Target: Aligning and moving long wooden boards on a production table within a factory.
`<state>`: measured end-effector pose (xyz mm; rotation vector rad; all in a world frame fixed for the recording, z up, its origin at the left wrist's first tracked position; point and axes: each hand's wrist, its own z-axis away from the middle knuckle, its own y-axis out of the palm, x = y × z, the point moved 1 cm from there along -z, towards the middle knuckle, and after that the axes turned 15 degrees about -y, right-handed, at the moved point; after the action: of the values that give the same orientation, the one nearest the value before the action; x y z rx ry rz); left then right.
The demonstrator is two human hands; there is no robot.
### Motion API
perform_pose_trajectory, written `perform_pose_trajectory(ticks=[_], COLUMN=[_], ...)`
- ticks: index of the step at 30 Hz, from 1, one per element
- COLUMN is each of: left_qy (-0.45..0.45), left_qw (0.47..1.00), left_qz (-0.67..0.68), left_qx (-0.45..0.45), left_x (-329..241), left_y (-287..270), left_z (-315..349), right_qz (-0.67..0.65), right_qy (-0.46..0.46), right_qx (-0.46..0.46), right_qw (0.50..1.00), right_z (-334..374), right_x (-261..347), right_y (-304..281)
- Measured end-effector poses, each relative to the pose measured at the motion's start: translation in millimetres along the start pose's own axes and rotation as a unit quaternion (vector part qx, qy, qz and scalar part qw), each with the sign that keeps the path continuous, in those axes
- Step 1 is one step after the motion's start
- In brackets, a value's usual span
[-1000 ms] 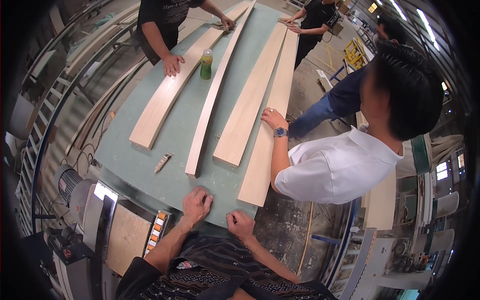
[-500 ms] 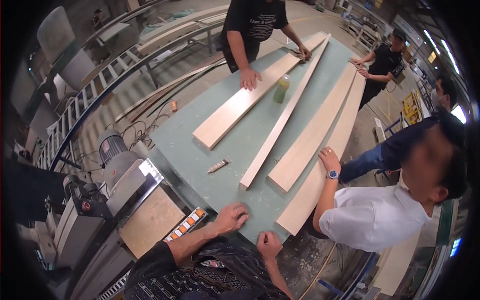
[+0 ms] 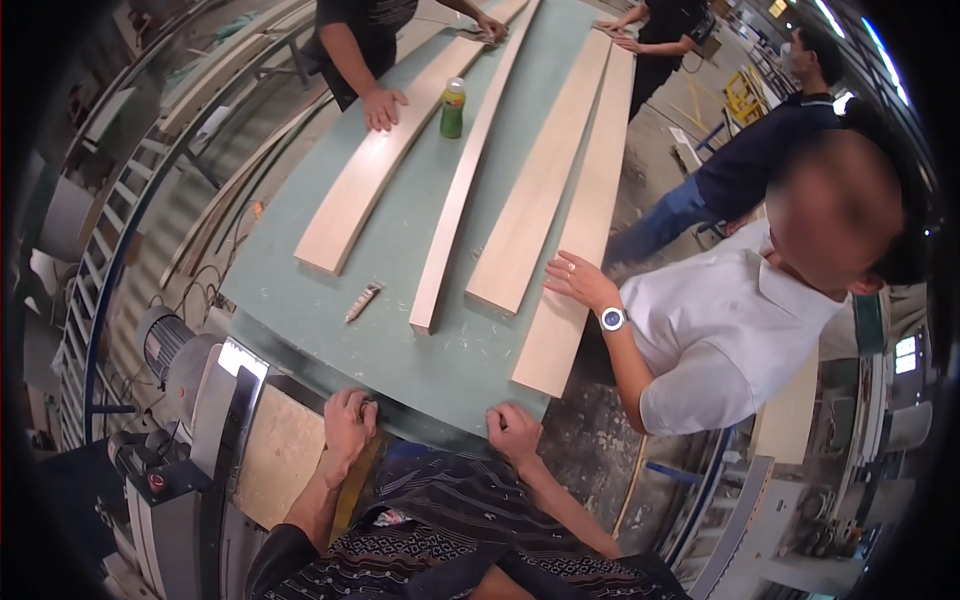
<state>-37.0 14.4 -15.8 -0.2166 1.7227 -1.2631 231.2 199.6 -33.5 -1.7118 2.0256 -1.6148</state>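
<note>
Green tabletop (image 3: 392,366) is stretching toward twelve o'clock; the left hand (image 3: 349,424) is drawing back to its seven-o'clock edge, away from the pale boards (image 3: 562,345), the right hand (image 3: 514,433) resting at five. Both are looking curled; whether they're pinching anything, I cannot tell.

The left hand (image 3: 350,420) is in front of the body with its back turned upward and its fingers (image 3: 356,400) bent inward, but from above I cannot tell how far they close. The right hand (image 3: 514,432) is well apart from it, at nearly the same height in the view, and it is curled into a loose fist. The left forearm (image 3: 320,490) slants forward and to the right, while the right forearm (image 3: 562,505) slants forward and to the left.
</note>
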Motion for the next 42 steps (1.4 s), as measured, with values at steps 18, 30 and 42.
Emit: perform_pose_trajectory(ticks=[18, 30, 42], left_qy=[-0.054, -0.066, -0.114], left_qw=[0.996, 0.995, 0.986], left_qz=[-0.018, -0.027, -0.041], left_qx=[0.063, 0.071, 0.113], left_x=[-2.5, -4.2, -11.8], left_y=[5.2, 5.9, 5.0], left_z=[-8.6, -11.5, -20.0], right_qz=[-0.020, -0.035, -0.022], right_qy=[0.002, 0.027, -0.004], right_qx=[-0.001, 0.033, 0.010], right_qw=[1.000, 0.998, 1.000], right_z=[-5.1, -4.3, -3.1], right_x=[1.8, 2.7, 0.3], right_y=[-3.7, -6.5, -2.4])
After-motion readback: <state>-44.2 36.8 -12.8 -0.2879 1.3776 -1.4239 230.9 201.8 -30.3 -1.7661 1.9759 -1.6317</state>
